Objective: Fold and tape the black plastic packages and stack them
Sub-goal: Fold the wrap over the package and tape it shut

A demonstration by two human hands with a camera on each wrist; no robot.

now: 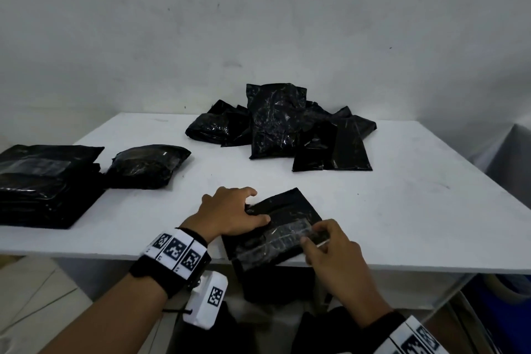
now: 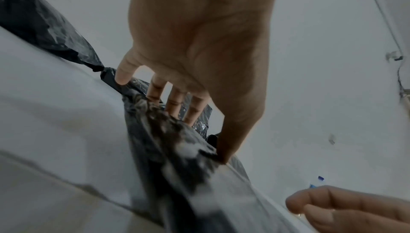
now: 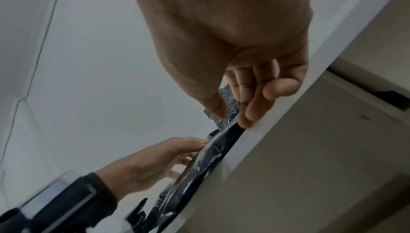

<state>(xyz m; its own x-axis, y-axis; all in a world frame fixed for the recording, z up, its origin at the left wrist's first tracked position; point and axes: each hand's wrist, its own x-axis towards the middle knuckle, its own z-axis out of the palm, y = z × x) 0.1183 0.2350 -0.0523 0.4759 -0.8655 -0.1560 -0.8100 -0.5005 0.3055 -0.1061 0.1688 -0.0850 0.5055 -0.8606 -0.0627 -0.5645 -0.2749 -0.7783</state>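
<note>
A folded black plastic package (image 1: 287,210) lies at the front edge of the white table (image 1: 402,210), its near part hanging over the edge. A strip of clear tape (image 1: 287,236) runs across the fold. My left hand (image 1: 257,213) presses down on the package's left side with spread fingers and thumb; the left wrist view shows the left fingertips (image 2: 221,156) on the black plastic (image 2: 173,149). My right hand (image 1: 311,236) pinches the tape's right end between thumb and forefinger (image 3: 246,119), right at the package's edge (image 3: 213,156).
A neat stack of taped black packages (image 1: 43,181) sits at the table's left edge, with one more package (image 1: 146,167) beside it. A loose pile of black packages (image 1: 287,129) lies at the back centre against the pale wall. Bare tabletop lies to the right.
</note>
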